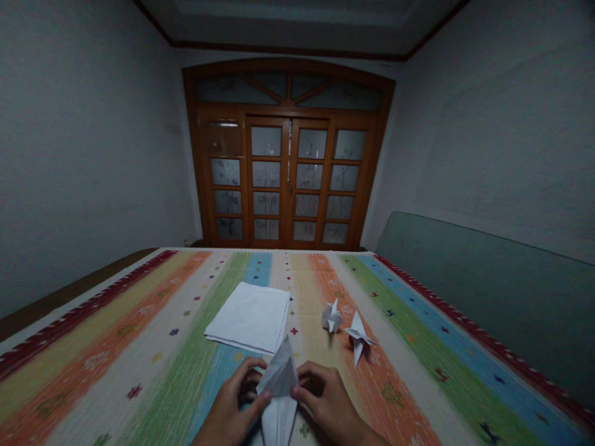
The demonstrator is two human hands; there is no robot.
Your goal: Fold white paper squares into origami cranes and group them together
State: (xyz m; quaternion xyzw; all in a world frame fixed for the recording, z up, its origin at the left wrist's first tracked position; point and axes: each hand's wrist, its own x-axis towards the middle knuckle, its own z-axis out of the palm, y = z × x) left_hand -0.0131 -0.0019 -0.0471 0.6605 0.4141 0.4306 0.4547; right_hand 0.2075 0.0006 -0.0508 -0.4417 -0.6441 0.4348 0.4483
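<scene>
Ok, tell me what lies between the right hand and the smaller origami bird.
In the head view, only the striped woven cover lies between the right hand and the smaller origami bird; that stretch is bare cloth.

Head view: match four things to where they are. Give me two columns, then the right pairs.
Things:
1. Folded paper
2. Stack of white paper
3. Paper bird
4. Wooden glass door

Places:
A. At the far end of the room
B. Between the left hand and the right hand
C. On the striped cloth, left of the smaller paper figure
D. On the striped cloth, right of the smaller paper figure

Pairs: 1-B, 2-C, 3-D, 4-A
</scene>
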